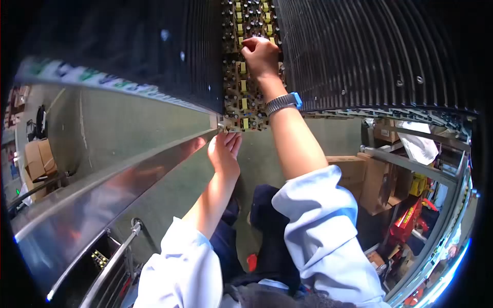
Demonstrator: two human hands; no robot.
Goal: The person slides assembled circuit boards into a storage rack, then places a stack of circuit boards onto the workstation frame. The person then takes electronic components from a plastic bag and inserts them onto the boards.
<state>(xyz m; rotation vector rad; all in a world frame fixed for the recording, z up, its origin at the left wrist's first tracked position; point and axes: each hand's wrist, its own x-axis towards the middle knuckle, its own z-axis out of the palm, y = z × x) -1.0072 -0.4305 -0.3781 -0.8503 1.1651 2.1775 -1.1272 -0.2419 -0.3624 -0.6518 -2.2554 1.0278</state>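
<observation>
A long circuit board panel (245, 95) runs away from me between two dark ribbed racks, covered in yellow transformers and round capacitors. At its near edge is my left hand (224, 154), with the thumb and fingers closed about the left corner. My right hand (262, 57), a watch (283, 103) on its wrist, is over the middle of the panel. Its fingers are curled into a pinch among the components; whatever is between the fingertips is hidden or too small to make out.
Dark ribbed racks stand left (154, 46) and right (359, 56). A shiny metal rail (113, 179) slopes along the left. Cardboard boxes (377, 185) and a red package (405, 220) sit on the right shelving. A tubular metal frame (115, 256) is at lower left.
</observation>
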